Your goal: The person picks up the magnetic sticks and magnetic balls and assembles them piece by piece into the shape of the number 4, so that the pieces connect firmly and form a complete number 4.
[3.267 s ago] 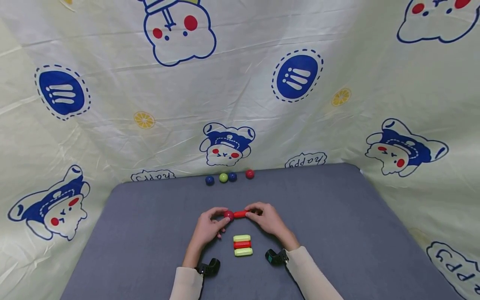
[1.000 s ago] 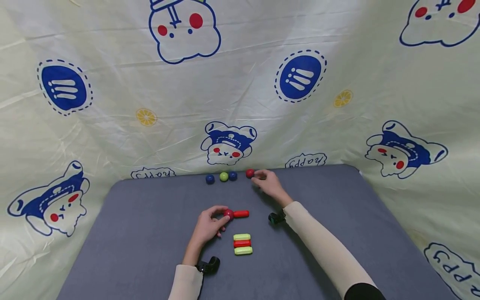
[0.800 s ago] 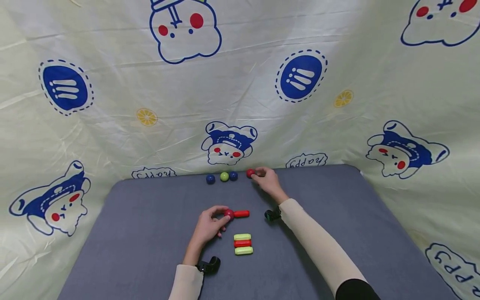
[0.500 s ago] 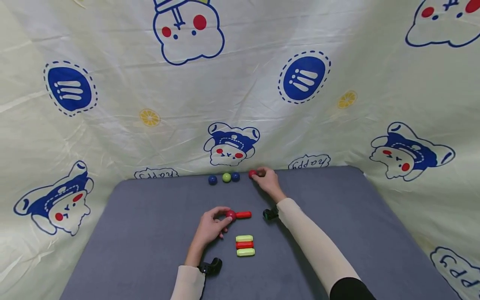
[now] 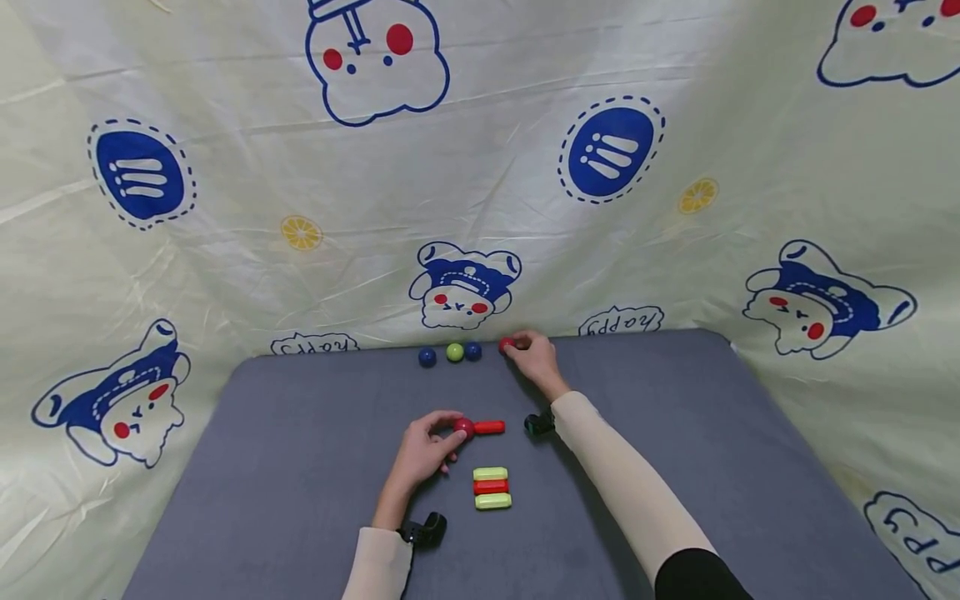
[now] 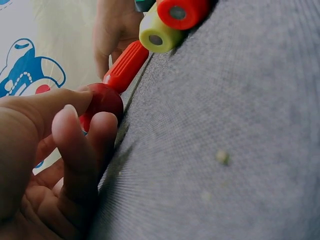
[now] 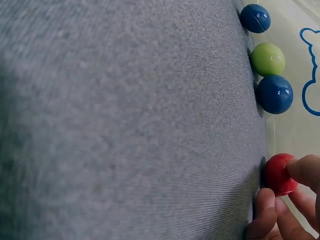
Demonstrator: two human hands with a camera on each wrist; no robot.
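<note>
My left hand (image 5: pixel 420 454) pinches a dark red ball (image 6: pixel 104 102) between thumb and fingers, low over the grey table. A red ribbed rod (image 5: pixel 490 427) stretches rightward from that ball, its near end against it and its far end free of any hand. At the table's back edge, my right hand (image 5: pixel 536 360) pinches another red ball (image 7: pixel 278 174) with thumb and fingers. Nearer the front lie three rods side by side: a yellow-green rod (image 5: pixel 491 473), a red rod (image 5: pixel 491 487) and a second yellow-green rod (image 5: pixel 492 502). Grey discs show in two rod ends in the left wrist view.
Left of my right hand, along the back edge, sit a blue ball (image 5: pixel 427 357), a yellow-green ball (image 5: pixel 454 352) and another blue ball (image 5: pixel 472 351). A printed pale sheet (image 5: pixel 495 167) hangs behind the grey table (image 5: pixel 315 433).
My right hand has let go of the red rod, reached to the back edge and taken hold of the red ball there. My left hand keeps its pinch on the first ball.
</note>
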